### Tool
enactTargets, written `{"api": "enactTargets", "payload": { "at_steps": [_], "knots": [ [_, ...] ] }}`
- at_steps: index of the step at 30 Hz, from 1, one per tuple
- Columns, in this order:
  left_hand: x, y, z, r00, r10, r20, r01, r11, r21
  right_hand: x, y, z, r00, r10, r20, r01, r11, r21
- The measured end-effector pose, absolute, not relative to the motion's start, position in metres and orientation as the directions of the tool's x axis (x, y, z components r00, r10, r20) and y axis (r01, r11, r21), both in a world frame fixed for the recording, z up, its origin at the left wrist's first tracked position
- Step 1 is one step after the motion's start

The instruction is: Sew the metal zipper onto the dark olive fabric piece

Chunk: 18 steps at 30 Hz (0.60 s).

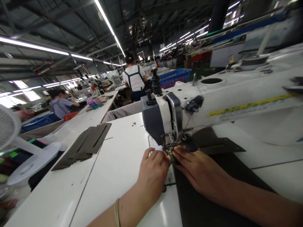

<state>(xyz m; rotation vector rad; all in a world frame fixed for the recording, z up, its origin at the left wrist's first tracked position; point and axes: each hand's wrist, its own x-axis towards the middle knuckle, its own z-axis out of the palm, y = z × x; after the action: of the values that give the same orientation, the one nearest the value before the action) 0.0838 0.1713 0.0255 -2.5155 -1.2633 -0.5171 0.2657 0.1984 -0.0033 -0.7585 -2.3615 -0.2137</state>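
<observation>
Both hands are at the needle area of a sewing machine [157, 118]. My left hand [155, 167], a band on its wrist, is left of the presser foot with its fingers bent together; whatever is between the fingertips is too small to make out. My right hand [196, 167] lies with fingers stretched out over the dark fabric [201, 201], its fingertips beside the foot. That fabric runs under my right forearm toward the front edge. Behind the right hand, a dark flat piece with small holes [227, 145] lies beneath the machine arm.
A fanned stack of dark cut pieces [82, 145] lies on the white table [123, 157] at left. A white fan [30, 154] stands at far left. Beyond are a blue basket [175, 75] and people at other tables. Yellow tape [248, 105] marks the machine arm.
</observation>
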Motion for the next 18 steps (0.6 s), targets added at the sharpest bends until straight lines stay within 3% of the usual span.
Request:
{"api": "enactTargets", "payload": {
  "at_steps": [6,12,18],
  "knots": [
    [0.085,0.172,0.026,0.562,0.707,0.429,0.801,-0.594,-0.071,0.267,0.199,0.002,-0.644,0.469,0.605,0.569,0.822,-0.031],
    [0.087,0.174,0.03,0.596,0.72,0.356,0.795,-0.591,-0.137,0.268,0.204,0.0,-0.656,0.423,0.625,0.542,0.84,0.001],
    [0.086,0.181,0.026,0.582,0.701,0.413,0.799,-0.587,-0.13,0.265,0.208,0.002,-0.649,0.439,0.621,0.561,0.828,0.001]
  ]
}}
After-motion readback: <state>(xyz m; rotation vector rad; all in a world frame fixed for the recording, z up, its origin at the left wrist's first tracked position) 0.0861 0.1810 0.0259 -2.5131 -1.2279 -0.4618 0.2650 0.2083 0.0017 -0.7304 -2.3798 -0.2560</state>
